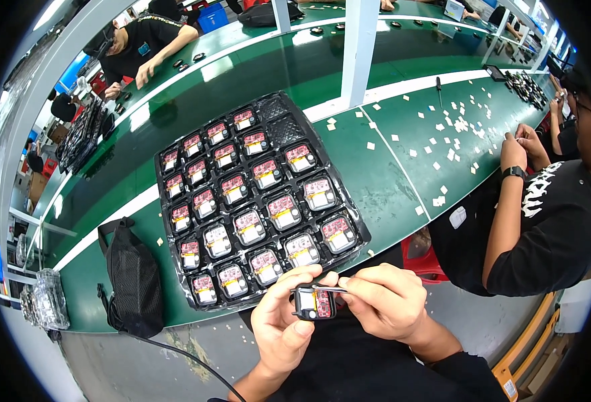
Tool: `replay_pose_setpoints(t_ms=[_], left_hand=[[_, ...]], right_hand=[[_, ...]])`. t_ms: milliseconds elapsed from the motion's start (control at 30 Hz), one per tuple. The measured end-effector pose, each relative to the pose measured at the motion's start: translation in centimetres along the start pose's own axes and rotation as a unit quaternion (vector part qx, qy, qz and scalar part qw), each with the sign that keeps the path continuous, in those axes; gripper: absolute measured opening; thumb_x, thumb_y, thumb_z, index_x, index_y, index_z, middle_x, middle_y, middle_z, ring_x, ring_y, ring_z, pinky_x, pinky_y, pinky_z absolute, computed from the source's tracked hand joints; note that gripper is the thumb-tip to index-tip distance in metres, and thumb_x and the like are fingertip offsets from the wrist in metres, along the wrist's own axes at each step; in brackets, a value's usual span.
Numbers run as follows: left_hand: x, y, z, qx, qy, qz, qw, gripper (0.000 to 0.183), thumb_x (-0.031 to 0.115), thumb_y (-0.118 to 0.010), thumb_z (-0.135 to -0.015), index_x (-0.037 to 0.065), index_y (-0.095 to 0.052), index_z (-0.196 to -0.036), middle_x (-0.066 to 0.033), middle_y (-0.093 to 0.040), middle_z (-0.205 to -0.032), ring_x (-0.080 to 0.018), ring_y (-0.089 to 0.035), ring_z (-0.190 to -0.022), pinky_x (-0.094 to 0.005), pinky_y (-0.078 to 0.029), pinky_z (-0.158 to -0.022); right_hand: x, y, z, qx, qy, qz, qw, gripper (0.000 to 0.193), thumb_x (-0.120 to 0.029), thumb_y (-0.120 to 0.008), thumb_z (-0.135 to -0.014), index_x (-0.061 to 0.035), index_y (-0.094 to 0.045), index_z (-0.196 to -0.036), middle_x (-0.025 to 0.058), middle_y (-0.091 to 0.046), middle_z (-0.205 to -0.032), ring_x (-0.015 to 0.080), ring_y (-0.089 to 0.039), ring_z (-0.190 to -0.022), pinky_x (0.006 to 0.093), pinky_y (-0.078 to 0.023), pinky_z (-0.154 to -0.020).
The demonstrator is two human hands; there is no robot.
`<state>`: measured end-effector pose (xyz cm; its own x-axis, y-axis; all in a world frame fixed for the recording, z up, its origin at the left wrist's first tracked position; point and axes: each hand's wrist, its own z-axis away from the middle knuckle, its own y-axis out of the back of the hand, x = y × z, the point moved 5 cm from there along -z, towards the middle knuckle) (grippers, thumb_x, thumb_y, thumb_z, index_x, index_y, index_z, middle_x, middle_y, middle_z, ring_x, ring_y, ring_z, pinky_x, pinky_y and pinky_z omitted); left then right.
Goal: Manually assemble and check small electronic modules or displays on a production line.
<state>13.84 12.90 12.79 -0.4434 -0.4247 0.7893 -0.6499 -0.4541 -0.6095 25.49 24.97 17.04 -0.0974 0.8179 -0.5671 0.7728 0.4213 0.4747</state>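
Observation:
My left hand (280, 321) is closed around the edges of a small black device housing (314, 303), which lies open-side up and shows a red circuit board and a silvery-white block. Between the thumb and fingers of my right hand (386, 303) is a pair of metal tweezers (330, 289), whose tips reach over the housing's upper edge. What the tips touch is too small to tell. Just beyond my hands, a black moulded tray (364, 236) rests on the green table, with similar open housings (266, 266) in most pockets. A few pockets at its far right corner hold none.
Left of the tray lies a black bag (133, 281); a cable runs down near it. Small pale square pieces (451, 154) are scattered on the right, before a seated co-worker (543, 221). A white post (359, 53) rises behind the tray. Another person (144, 50) works across the belt.

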Motion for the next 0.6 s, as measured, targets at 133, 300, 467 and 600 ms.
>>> replay_pose_setpoints(t_ms=[133,300,467,600], left_hand=[[-0.11,0.48,0.24,-0.002,-0.004,-0.026,1.0,0.066,0.027,-0.08,-0.09,-0.008,-0.05,-0.137,-0.0277,-0.049,-0.143,-0.0404,-0.061,-0.129,-0.0506,-0.057,-0.105],[-0.19,0.59,0.14,0.003,-0.003,-0.027,1.0,0.066,0.027,-0.08,-0.09,-0.008,-0.05,-0.137,-0.0274,-0.049,-0.143,-0.0401,-0.061,-0.129,-0.0516,-0.055,-0.106],[-0.02,0.12,-0.04,0.001,0.005,-0.016,1.0,0.066,0.027,-0.08,-0.09,-0.008,-0.05,-0.137,-0.0268,-0.048,-0.144,-0.04,-0.061,-0.129,-0.0519,-0.055,-0.107],[-0.09,0.3,-0.04,0.007,0.01,-0.021,1.0,0.065,0.027,-0.08,-0.09,-0.009,-0.051,-0.137,-0.0268,-0.049,-0.144,-0.04,-0.061,-0.129,-0.0516,-0.055,-0.106]], right_hand=[[0.11,0.09,-0.33,-0.024,-0.018,-0.01,0.999,0.032,0.0,-0.083,-0.072,0.0,-0.075,-0.103,0.0091,-0.07,-0.088,0.0208,-0.067,-0.065,0.0298,-0.054,-0.056],[-0.37,0.24,-0.34,-0.006,0.0,0.045,0.999,0.031,0.0,-0.084,-0.072,0.0004,-0.075,-0.102,0.0082,-0.069,-0.087,0.0202,-0.067,-0.065,0.0294,-0.054,-0.055],[-0.27,0.25,-0.16,-0.015,0.014,0.049,0.999,0.032,0.0,-0.084,-0.071,0.0006,-0.075,-0.102,0.0078,-0.069,-0.087,0.02,-0.067,-0.065,0.0293,-0.054,-0.056],[-0.09,0.14,-0.15,-0.019,-0.004,0.033,0.999,0.032,0.001,-0.084,-0.071,0.0003,-0.075,-0.102,0.008,-0.07,-0.087,0.02,-0.068,-0.066,0.0295,-0.054,-0.056]])
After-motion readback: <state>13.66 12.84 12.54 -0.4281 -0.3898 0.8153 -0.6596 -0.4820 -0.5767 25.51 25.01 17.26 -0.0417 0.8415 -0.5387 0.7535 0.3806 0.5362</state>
